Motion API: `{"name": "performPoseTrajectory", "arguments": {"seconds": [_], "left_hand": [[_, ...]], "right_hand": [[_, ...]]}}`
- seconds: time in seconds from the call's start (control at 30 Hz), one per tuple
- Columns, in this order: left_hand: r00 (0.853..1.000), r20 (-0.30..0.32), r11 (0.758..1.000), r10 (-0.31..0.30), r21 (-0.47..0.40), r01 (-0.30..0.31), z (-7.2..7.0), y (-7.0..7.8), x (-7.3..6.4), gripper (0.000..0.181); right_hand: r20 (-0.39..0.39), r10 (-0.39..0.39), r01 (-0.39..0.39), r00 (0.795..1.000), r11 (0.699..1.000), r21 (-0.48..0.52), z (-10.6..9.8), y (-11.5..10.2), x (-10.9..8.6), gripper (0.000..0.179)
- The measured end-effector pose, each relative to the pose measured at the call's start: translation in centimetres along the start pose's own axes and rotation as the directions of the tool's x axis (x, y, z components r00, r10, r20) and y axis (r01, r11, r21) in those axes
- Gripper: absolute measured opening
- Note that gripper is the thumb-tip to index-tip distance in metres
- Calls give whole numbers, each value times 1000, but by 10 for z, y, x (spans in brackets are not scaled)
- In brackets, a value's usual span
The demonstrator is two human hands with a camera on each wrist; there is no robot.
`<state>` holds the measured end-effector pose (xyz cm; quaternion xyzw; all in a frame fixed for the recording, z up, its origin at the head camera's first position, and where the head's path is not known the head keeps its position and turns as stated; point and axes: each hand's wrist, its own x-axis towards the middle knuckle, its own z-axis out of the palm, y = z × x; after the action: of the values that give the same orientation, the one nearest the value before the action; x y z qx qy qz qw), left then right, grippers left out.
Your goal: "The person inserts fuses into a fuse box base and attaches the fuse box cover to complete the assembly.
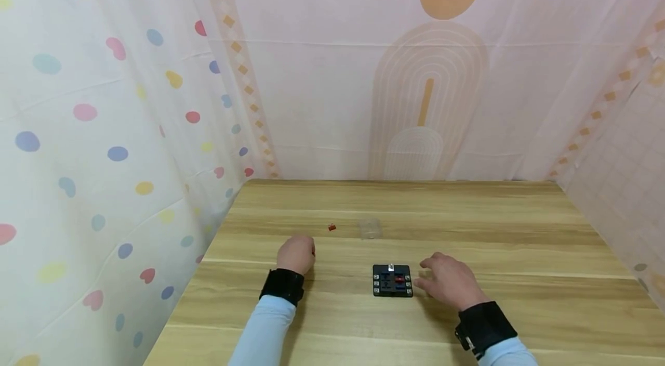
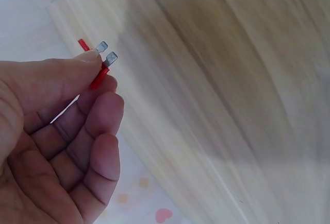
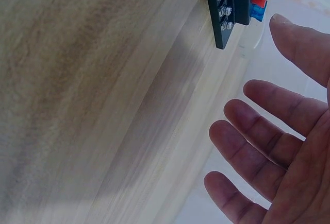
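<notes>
Between thumb and index finger, my left hand (image 1: 296,254) pinches a red blade fuse (image 2: 98,77), its two flat metal prongs pointing away from the fingertips in the left wrist view. Slightly right of the table's middle, a black fuse block (image 1: 392,292) lies flat, with screw terminals along both sides. Seated in it are blue fuses (image 3: 258,12) and one red fuse (image 1: 399,279). My right hand (image 1: 451,280) hovers just right of the block, fingers spread and holding nothing. Another red fuse (image 1: 332,227) lies on the table beyond my left hand.
A clear plastic cover (image 1: 370,229) lies behind the fuse block on the wooden table (image 1: 519,227). Patterned curtains (image 1: 322,94) hang along the table's back and sides. Black straps (image 1: 283,286) wrap both wrists.
</notes>
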<state>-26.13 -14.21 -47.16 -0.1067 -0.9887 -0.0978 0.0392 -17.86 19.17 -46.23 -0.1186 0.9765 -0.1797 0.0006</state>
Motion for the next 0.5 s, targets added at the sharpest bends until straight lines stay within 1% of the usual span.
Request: {"name": "performPoseTrajectory", "arguments": {"seconds": [0.23,0.4,0.5], "left_hand": [[999,-4,999,35,-25,-35,-3,12,0,15],[997,-33,996,66,-51,-67,-8,23,-1,8],[994,-49,993,97,-66,-100,-11,28,-1,9]], "right_hand": [[6,-1,1,1000,1000,5,0,0,1,38],[9,-3,3,1000,1000,10,0,-1,2,39],[10,0,0,1000,1000,13,0,-1,2,39]]}}
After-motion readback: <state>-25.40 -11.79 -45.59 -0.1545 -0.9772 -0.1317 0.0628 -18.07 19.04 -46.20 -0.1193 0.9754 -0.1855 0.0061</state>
